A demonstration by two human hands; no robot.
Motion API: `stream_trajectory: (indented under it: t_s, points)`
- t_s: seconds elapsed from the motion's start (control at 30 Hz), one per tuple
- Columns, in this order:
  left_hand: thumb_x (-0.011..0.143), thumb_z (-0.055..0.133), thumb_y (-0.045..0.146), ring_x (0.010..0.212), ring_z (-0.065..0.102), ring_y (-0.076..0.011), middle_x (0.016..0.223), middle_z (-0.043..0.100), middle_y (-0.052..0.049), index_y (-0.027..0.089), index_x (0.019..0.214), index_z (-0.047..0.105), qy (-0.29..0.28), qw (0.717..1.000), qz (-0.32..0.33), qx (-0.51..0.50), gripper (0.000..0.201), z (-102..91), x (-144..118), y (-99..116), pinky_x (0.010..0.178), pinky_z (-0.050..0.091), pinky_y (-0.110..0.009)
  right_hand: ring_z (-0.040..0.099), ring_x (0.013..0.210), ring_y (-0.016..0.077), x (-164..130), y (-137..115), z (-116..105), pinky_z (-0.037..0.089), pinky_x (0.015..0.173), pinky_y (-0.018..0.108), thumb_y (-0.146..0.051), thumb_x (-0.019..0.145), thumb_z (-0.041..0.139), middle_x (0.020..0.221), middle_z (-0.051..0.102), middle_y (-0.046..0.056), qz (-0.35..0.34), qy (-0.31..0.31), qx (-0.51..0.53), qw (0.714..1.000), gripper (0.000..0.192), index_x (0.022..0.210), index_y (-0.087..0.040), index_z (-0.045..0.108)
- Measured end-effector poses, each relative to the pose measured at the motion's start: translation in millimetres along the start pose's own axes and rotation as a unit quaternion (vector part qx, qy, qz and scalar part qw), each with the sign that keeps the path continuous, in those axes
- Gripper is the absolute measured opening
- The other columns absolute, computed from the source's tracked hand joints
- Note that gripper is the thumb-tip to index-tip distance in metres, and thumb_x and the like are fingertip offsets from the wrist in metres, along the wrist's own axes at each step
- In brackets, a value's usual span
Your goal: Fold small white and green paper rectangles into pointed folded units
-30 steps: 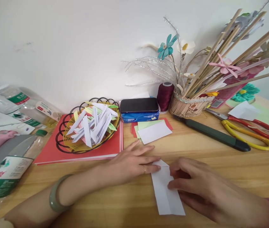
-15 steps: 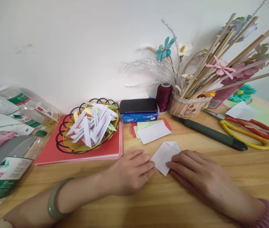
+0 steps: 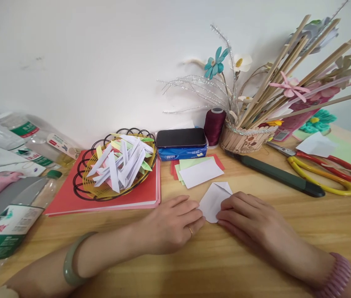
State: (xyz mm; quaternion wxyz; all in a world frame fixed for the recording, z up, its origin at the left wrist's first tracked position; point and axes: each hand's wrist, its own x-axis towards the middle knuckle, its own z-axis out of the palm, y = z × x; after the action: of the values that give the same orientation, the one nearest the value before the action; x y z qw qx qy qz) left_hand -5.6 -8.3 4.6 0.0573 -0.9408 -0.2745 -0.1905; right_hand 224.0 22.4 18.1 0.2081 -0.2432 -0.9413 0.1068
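Observation:
A small white paper (image 3: 213, 203), folded with a flap at its upper right, lies on the wooden table between my hands. My left hand (image 3: 175, 225) has its fingertips on the paper's left edge; its thumb is hidden beneath the fingers. My right hand (image 3: 250, 225) pinches the lower right edge, thumb low and fingers bent above it. Just beyond the folded piece are flat paper slips (image 3: 203, 172) in white, green and red.
A yellow basket (image 3: 85, 181) of folded strips sits on red sheets (image 3: 60, 203) at left, near plastic bottles (image 3: 10, 227). Behind are a phone (image 3: 180, 137) on a blue pack and a thread spool (image 3: 215, 126). A green-handled cutter (image 3: 282, 176), scissors (image 3: 321, 176) and a stick-filled holder (image 3: 244, 138) stand right.
The white paper has shifted slightly away from me, and its near pointed corner now looks blunter. My right fingers have moved a little along its edge; my left hand has barely moved.

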Motion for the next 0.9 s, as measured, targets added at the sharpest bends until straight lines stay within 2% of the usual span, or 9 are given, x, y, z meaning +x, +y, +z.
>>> stream_trajectory:
  t_s: [0.2,0.37,0.63,0.77,0.9]
  points:
    - [0.095,0.041,0.015,0.093,0.056,-0.0130,0.092,0.065,-0.002,0.013,0.091,0.062,-0.012,1.000,-0.027,-0.010,0.022,0.2,2,5,0.097,0.041,-0.031,0.049,0.070,0.0165,5,-3,5,0.043,0.065,0.031,-0.016,0.089,0.045,0.073,0.053,0.004,0.091,0.005,0.061,0.994,0.019,0.073,-0.018,0.054]
    - [0.097,0.035,0.017,0.093,0.057,-0.0126,0.094,0.064,-0.004,0.014,0.092,0.060,-0.011,0.998,-0.055,-0.031,0.026,3.0,2,7,0.095,0.043,-0.028,0.051,0.069,0.0168,5,-7,11,0.042,0.062,0.030,-0.012,0.084,0.046,0.072,0.052,0.003,0.142,0.025,0.070,0.987,0.017,0.069,-0.019,0.049]
    - [0.098,0.031,0.021,0.088,0.059,-0.0133,0.087,0.063,-0.003,0.014,0.091,0.059,-0.013,0.990,-0.119,-0.080,0.030,-0.8,6,10,0.082,0.049,-0.025,0.051,0.067,0.0162,6,-8,15,0.042,0.060,0.029,-0.009,0.079,0.048,0.070,0.052,0.002,0.155,0.041,0.048,0.986,0.015,0.068,-0.019,0.049]
    - [0.098,0.031,0.023,0.088,0.058,-0.0143,0.087,0.062,-0.003,0.017,0.098,0.057,-0.043,0.994,-0.090,-0.044,0.026,3.0,4,11,0.078,0.049,-0.027,0.051,0.067,0.0168,7,-7,15,0.042,0.061,0.030,-0.010,0.080,0.048,0.071,0.053,0.003,0.156,0.030,0.050,0.986,0.015,0.069,-0.019,0.050]
    - [0.097,0.038,0.028,0.087,0.057,-0.0149,0.088,0.059,-0.001,0.019,0.102,0.054,-0.063,0.993,-0.100,-0.021,0.019,9.1,3,14,0.074,0.048,-0.027,0.050,0.068,0.0169,7,-7,16,0.042,0.061,0.030,-0.009,0.079,0.049,0.072,0.052,0.003,0.152,0.033,0.045,0.987,0.014,0.069,-0.019,0.050]
